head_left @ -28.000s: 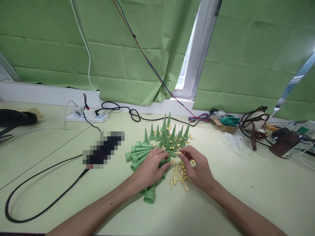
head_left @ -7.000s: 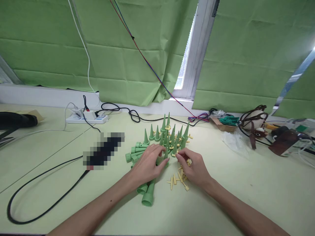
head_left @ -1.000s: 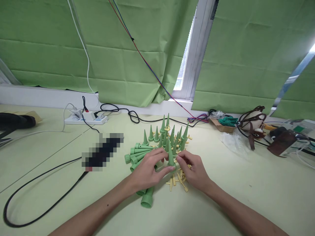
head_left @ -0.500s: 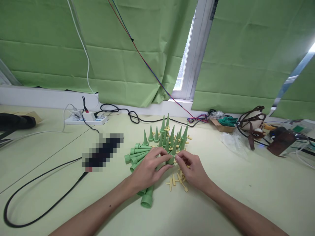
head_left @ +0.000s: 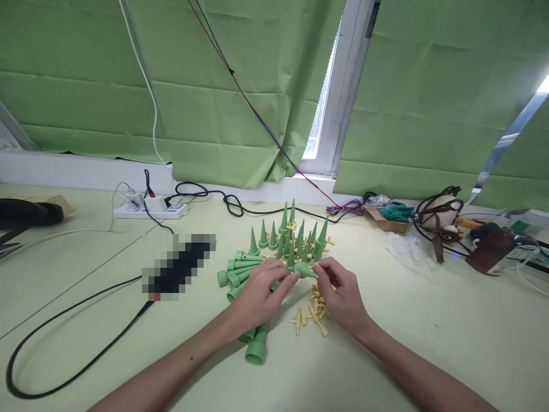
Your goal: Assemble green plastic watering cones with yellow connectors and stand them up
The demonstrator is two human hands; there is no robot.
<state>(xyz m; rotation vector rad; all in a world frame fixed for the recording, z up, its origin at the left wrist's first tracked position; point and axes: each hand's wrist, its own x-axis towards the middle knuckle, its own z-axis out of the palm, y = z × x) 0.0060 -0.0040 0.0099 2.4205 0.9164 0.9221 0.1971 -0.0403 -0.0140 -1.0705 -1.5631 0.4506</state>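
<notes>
A green plastic cone-shaped spike (head_left: 304,270) lies nearly sideways between my two hands, its point toward the right. My left hand (head_left: 262,290) is closed on its wide end. The fingers of my right hand (head_left: 341,289) are pinched together at the pointed end; anything small inside them is hidden. Just beyond stand several upright green spikes (head_left: 300,236), some with pale yellow valve pieces (head_left: 329,241) sticking out sideways. Loose yellow T-shaped pieces (head_left: 316,309) lie in a heap beside and below my right hand. Under my left hand are long green tubes (head_left: 257,348), partly covered.
To the left, a blurred-out dark object (head_left: 178,269) with a black cable lies on the table. A white power strip (head_left: 150,209) is at the back. Back right hold a cardboard box (head_left: 388,220), a clear plastic bag (head_left: 409,252) and a brown glossy object (head_left: 493,252).
The spike in my hands has tipped from upright to nearly sideways, its point now at my right fingers. My right hand has shifted slightly right; the left has hardly moved.
</notes>
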